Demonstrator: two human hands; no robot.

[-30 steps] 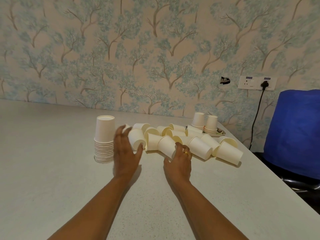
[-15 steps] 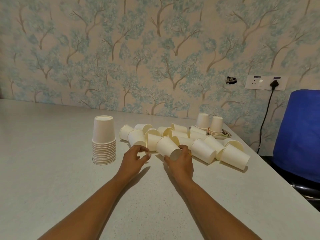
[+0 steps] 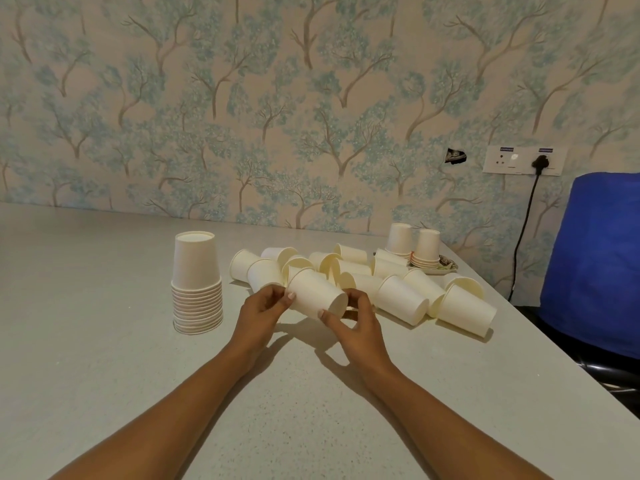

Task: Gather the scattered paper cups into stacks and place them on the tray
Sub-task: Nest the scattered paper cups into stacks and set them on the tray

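Note:
Both hands hold one white paper cup [image 3: 317,295] on its side, just above the table. My left hand [image 3: 261,311] pinches its rim end and my right hand [image 3: 355,320] grips its base end. Behind it lie several loose white cups [image 3: 401,299] tipped over in a heap. To the left stands a tall stack of upside-down cups [image 3: 197,282]. At the far right a small tray [image 3: 441,269] carries two short upside-down stacks [image 3: 412,245].
The pale speckled table [image 3: 104,341] ends at a wall with tree-pattern paper. Its right edge runs diagonally past a blue chair [image 3: 599,265]. A wall socket [image 3: 523,161] with a black cable hangs behind the tray.
My left hand came down from beside the tall stack and joined my right hand. Together they lifted one cup out of the heap toward me.

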